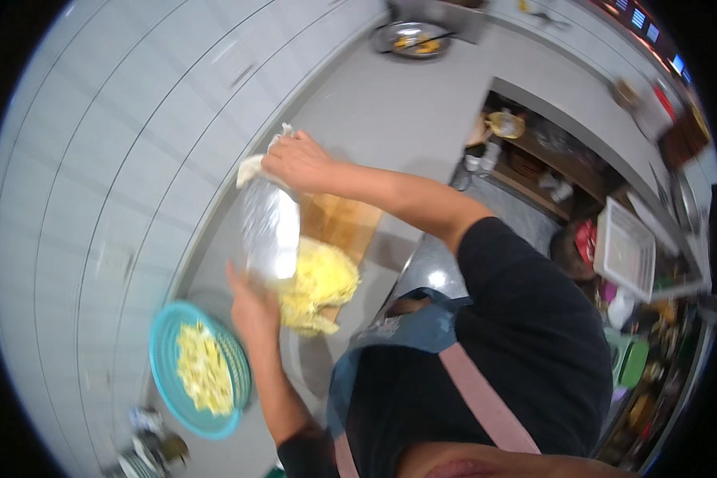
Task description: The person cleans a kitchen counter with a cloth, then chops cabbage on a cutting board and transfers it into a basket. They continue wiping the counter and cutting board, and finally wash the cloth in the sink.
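Note:
My right hand grips a cleaver at its upper end, where a whitish cloth is bunched under the fingers. The broad, shiny blade is blurred, and its handle is hidden. At the blade's lower end is my left hand, also blurred; whether it touches the blade or the cabbage is unclear. Cut yellow cabbage lies beside the blade, on a wooden cutting board. To the left of my left forearm, a turquoise plastic basket holds many pale yellow cut pieces.
A white tiled wall borders the grey counter. Farther along stands a metal bowl with orange-yellow bits and a dark utensil. Shelves with items open below the counter; a white plastic crate is at right.

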The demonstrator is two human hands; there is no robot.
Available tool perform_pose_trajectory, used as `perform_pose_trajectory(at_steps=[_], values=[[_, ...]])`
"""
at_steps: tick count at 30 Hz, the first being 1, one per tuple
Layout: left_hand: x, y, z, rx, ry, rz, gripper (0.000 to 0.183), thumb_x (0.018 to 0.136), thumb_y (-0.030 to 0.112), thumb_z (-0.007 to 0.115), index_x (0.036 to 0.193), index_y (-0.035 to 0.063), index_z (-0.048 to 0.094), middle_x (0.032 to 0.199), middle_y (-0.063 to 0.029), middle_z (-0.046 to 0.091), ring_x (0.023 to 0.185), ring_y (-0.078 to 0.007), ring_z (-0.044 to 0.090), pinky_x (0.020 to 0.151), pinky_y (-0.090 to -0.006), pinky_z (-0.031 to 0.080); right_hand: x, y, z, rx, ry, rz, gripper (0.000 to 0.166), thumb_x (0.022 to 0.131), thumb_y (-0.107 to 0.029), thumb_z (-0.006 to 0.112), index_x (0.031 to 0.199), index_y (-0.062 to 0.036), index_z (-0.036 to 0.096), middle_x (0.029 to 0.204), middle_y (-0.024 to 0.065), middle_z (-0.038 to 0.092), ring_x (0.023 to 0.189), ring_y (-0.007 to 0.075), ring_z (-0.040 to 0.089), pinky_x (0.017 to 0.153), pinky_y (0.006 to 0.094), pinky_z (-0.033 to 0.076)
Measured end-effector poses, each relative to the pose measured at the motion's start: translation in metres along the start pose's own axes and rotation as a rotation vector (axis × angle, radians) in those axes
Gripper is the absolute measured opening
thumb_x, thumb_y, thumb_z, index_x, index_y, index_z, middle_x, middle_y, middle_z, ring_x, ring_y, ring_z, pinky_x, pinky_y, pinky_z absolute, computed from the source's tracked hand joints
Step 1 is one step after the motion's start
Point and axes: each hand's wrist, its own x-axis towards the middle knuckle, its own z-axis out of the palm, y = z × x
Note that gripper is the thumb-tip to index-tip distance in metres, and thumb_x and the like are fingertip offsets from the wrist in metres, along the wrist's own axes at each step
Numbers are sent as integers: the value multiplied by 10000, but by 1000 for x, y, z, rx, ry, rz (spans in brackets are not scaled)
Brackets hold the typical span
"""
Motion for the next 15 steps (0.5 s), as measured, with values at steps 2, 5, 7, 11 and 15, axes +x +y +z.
perform_pose_trajectory(at_steps=[2,5,7,11,15], values=[[-10,-25,-10,59,95,-58,703,741,56,636,1362,8,310,981,-181,638,819,-359,617,753,-407,484,5,26,1,253,-162,353,127,829,-175,546,920,-97,587,936,82,630,870,297,580,727,406,445],[-6,-66,-3,-641,116,-35,487,787,34,575,1250,-7,430,784,-96,587,654,-213,573,592,-330,485,1,35,-8,528,-210,612,180,812,-163,535,976,-116,592,995,95,628,924,291,587,756,403,457],[4,-39,-14,-1036,-143,-230,386,812,23,541,1189,-5,468,728,-66,541,596,-137,529,504,-282,458,-23,34,-4,590,-213,699,258,798,-168,558,1051,-128,594,1034,117,623,977,297,584,794,399,463],[17,10,7,-1522,-191,-170,331,849,17,486,1176,2,440,775,-68,523,554,-100,490,449,-241,416,-71,15,-3,513,-486,545,555,753,-249,660,1263,-100,501,1160,152,589,1067,310,559,863,395,460],[22,32,27,-1532,-127,38,320,878,25,454,1194,3,405,792,-70,522,639,-131,520,557,-268,462,-108,-53,-54,1276,-810,489,708,797,-426,666,1353,-78,398,1242,120,520,1122,240,493,842,377,487]])
